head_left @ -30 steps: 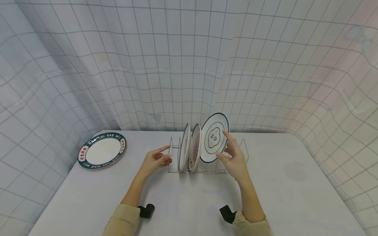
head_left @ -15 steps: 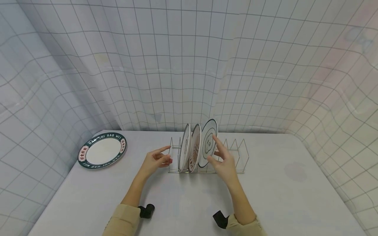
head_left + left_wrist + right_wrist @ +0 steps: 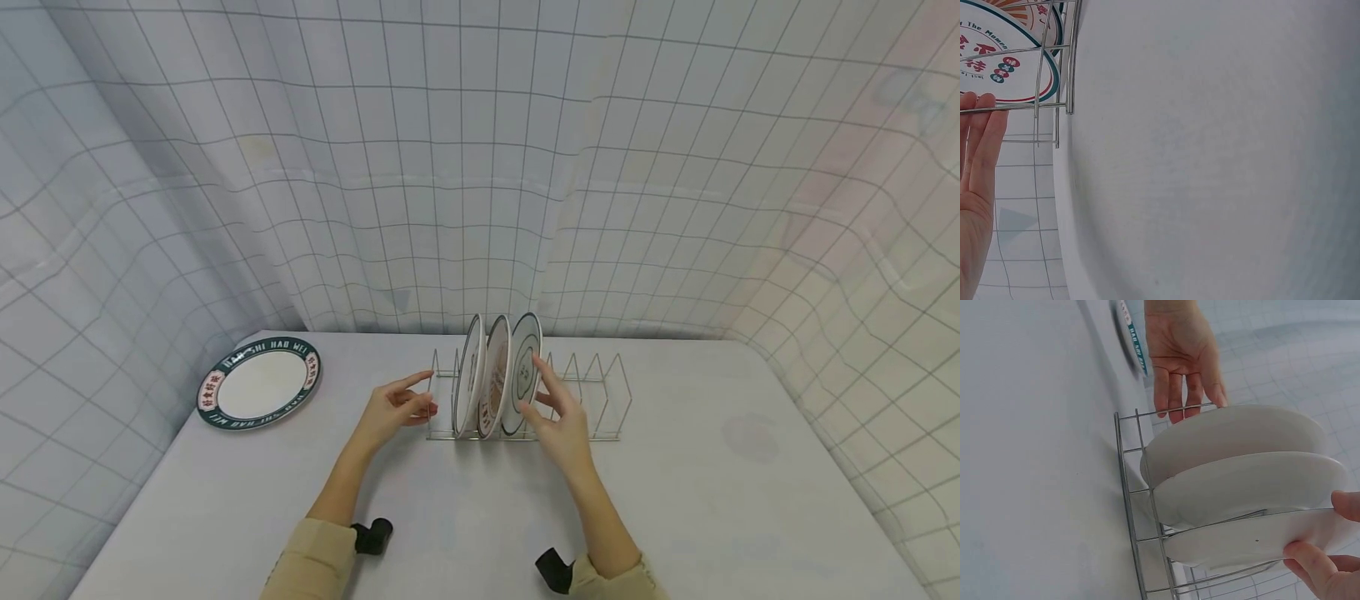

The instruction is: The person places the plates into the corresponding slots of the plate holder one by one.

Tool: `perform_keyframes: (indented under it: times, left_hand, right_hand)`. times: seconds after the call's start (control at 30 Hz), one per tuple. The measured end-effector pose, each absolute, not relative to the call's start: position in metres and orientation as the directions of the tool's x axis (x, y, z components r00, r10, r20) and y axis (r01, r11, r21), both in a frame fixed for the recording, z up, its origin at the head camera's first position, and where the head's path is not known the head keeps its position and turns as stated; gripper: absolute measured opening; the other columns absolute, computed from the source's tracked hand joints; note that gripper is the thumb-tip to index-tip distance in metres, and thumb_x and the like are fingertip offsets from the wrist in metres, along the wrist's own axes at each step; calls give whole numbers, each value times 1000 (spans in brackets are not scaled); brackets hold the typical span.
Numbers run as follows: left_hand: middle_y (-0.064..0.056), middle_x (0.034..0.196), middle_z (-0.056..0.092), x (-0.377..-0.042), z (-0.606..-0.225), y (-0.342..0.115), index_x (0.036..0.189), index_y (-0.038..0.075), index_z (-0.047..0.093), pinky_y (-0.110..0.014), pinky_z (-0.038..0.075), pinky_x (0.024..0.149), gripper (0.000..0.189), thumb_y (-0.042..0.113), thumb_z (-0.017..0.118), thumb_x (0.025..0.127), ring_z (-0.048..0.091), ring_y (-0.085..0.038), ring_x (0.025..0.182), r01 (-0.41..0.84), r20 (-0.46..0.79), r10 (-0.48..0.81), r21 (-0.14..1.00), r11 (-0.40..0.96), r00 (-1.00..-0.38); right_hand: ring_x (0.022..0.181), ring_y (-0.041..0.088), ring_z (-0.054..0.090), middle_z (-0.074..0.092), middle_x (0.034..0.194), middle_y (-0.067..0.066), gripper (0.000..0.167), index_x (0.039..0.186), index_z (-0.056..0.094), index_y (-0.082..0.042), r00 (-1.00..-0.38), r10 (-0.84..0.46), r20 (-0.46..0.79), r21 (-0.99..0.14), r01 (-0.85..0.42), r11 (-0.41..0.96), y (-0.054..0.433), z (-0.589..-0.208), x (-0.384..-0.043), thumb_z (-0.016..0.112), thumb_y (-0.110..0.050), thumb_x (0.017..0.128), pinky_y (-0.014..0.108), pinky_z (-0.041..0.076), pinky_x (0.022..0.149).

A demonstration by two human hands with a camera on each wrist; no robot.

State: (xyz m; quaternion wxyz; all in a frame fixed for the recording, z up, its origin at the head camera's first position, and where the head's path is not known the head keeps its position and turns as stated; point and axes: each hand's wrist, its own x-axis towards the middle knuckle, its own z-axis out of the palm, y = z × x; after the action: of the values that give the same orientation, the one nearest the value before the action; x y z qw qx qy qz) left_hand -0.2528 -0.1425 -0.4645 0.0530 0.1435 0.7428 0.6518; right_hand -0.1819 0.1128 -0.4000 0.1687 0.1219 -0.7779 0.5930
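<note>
My right hand (image 3: 564,429) pinches the right side of a white plate (image 3: 522,354) with a dark rim and a printed centre. That plate stands nearly upright in the wire dish rack (image 3: 611,438), its lower edge between the wires. To its left are two more upright plates, a middle one (image 3: 496,375) with reddish print and a left one (image 3: 468,375). My left hand (image 3: 386,412) holds the rack's left end. In the left wrist view its fingers (image 3: 988,128) lie at the end wire; in the right wrist view they hook over it.
A plate with a green lettered rim (image 3: 262,383) lies flat on the white table (image 3: 712,467) at the far left. Several rack slots stand to the right of the held plate. Gridded curtains (image 3: 480,167) hang behind and on both sides.
My right hand has moved left and down with the plate, turning it more edge-on and lowering it into the rack beside the middle plate. My left hand has stayed at the rack's end.
</note>
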Motion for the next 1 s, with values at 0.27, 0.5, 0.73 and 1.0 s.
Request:
perform_keyframes:
  times: [0.27,0.5,0.73,1.0]
  left_hand:
    - [-30,89,64,-250,-459,-143,133,-2,45,-37,56,72,48,11,60,89,66,-32,81,134,101,289,987,93,-952]
    - [-35,90,61,-243,-445,-139,132,-7,43,-39,55,73,46,4,57,90,62,-44,84,124,92,300,988,92,-950]
    - [-30,89,64,-251,-463,-144,133,-2,43,-36,56,72,48,10,59,89,65,-38,84,140,108,294,986,90,-950]
    - [-30,111,57,-244,-459,-165,133,-2,44,-27,54,78,47,12,58,90,64,-9,90,214,178,227,966,145,-957]
  right_hand:
    - [107,48,50,36,142,17,60,136,39,0,-926,6,378,-905,-368,213,112,-409,-179,63,4,81,20,53,71]
    - [112,47,47,37,141,18,61,136,40,-1,-929,19,371,-909,-358,214,112,-413,-177,64,7,80,25,54,74]
    - [116,49,42,33,142,22,63,135,38,3,-917,12,398,-897,-386,217,109,-413,-174,64,11,78,38,51,84]
    - [113,40,46,45,129,26,53,128,43,8,-781,167,602,-779,-527,340,103,-399,-170,63,8,79,53,42,92]
